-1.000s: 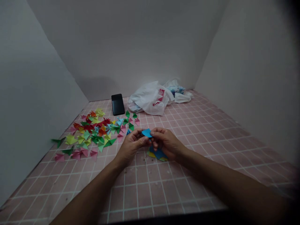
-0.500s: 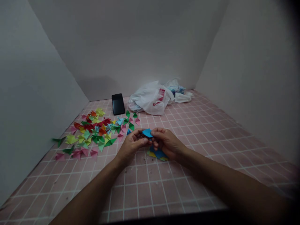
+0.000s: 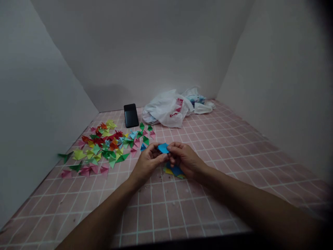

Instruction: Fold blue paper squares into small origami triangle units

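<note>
My left hand [image 3: 147, 162] and my right hand [image 3: 184, 158] meet over the pink tiled floor, both pinching one small blue paper piece [image 3: 163, 148] between thumbs and fingertips. Under my right hand lies a small stack of paper squares [image 3: 174, 170], blue on top with yellow edges showing. To the left spreads a scatter of folded paper triangles [image 3: 104, 146] in red, green, yellow, pink and light blue.
A black phone [image 3: 130, 115] lies flat near the back wall. Beside it sits a crumpled white plastic bag [image 3: 166, 109] with more bags behind. White walls close in on the left, back and right. The pink tiled floor [image 3: 223, 146] stretches to the right.
My hands have barely shifted; the blue piece stays pinched between them and my fingers have worked slightly at it.
</note>
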Demonstrator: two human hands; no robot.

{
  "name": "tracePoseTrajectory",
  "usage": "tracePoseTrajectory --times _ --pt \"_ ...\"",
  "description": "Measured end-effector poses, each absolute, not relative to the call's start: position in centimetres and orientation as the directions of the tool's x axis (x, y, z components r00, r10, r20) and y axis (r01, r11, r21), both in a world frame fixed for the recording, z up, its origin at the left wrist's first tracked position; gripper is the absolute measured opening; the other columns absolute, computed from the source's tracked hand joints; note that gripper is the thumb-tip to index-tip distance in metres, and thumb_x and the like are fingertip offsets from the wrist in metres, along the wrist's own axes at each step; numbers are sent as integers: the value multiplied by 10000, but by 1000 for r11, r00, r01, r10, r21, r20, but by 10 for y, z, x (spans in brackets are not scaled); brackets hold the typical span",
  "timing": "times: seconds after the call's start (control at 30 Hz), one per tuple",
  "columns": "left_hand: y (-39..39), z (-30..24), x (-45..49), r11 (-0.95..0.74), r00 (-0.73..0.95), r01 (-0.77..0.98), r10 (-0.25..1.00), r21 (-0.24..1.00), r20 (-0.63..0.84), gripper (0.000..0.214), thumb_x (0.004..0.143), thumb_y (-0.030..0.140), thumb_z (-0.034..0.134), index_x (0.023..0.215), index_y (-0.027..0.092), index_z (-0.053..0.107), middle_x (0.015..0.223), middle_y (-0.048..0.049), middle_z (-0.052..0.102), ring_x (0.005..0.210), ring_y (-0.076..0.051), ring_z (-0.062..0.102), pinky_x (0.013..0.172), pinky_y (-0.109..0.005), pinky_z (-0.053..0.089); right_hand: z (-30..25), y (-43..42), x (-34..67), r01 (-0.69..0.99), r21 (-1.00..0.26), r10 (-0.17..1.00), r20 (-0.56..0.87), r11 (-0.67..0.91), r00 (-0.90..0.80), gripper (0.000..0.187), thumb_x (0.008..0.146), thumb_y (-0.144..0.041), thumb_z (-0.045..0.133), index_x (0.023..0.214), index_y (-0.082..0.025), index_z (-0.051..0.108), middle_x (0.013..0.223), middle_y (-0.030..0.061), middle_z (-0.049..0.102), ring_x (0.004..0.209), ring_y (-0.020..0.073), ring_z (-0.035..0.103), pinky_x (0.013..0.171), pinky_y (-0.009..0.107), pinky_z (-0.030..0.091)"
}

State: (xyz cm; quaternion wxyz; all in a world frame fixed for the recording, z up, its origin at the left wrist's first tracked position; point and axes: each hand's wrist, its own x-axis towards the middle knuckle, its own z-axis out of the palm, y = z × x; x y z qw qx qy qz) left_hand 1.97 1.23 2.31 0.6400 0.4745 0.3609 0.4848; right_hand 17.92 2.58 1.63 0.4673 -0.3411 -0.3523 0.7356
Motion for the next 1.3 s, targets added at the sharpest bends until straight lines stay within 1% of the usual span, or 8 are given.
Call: tracePoseTrajectory --times 0.1,0.37,0.63,0.87,0.97,1.07,1.17,1.3 --pt "13 23 19 67 274 -260 962 963 7 393 700 292 846 1014 178 640 849 -14 717 792 -165 682 782 -301 547 17 26 181 -448 -829 919 -182 -335 -350 243 722 -307 807 692 -174 605 529 -29 598 428 85 495 451 232 420" --pt "12 24 18 48 311 -260 950 964 37 352 737 261 825 1028 182 642 875 -20 730 816 -166 698 796 -299 547 19 28 183 -454 -809 895 -187 -374 -405 277 715 -326 822 691 -178 589 509 -41 565 421 78 488 429 215 416" --pt "13 24 17 39 304 -244 952 969 38 351 719 242 836 1013 180 655 890 -23 734 837 -168 695 811 -297 540 20 31 185 -476 -757 868 -237 -446 -436 224 713 -254 801 673 -171 597 516 -35 557 441 82 467 428 220 402" --pt "14 23 18 64 311 -267 950 961 23 360 714 240 841 1016 181 654 904 -23 741 833 -168 702 805 -304 556 21 31 185 -477 -746 861 -254 -464 -441 254 680 -264 827 671 -164 593 523 -40 555 434 76 479 413 208 398" --pt "14 23 17 79 292 -264 956 961 2 366 692 246 850 996 174 660 887 -24 735 807 -166 696 789 -304 558 21 30 184 -455 -786 878 -223 -419 -423 294 670 -300 843 681 -170 579 522 -44 565 424 75 488 420 209 409" --pt "13 24 17 118 266 -264 963 957 -46 376 682 272 849 992 172 662 874 -15 724 764 -161 693 778 -316 563 20 26 182 -392 -875 927 -144 -283 -346 313 695 -360 822 689 -181 565 509 -45 585 405 77 495 431 211 414" --pt "13 24 16 123 234 -252 970 960 -63 324 687 302 833 927 161 669 811 -7 710 713 -159 690 742 -315 571 21 22 180 -315 -934 949 -67 -168 -308 286 754 -392 770 724 -193 566 497 -46 597 421 93 525 459 215 423" --pt "14 23 15 77 161 -252 986 965 -36 281 682 316 824 854 151 674 754 -1 697 650 -141 667 696 -295 573 23 21 178 -278 -955 948 -8 -101 -318 232 793 -374 746 793 -196 598 568 -39 621 490 100 556 519 227 450"
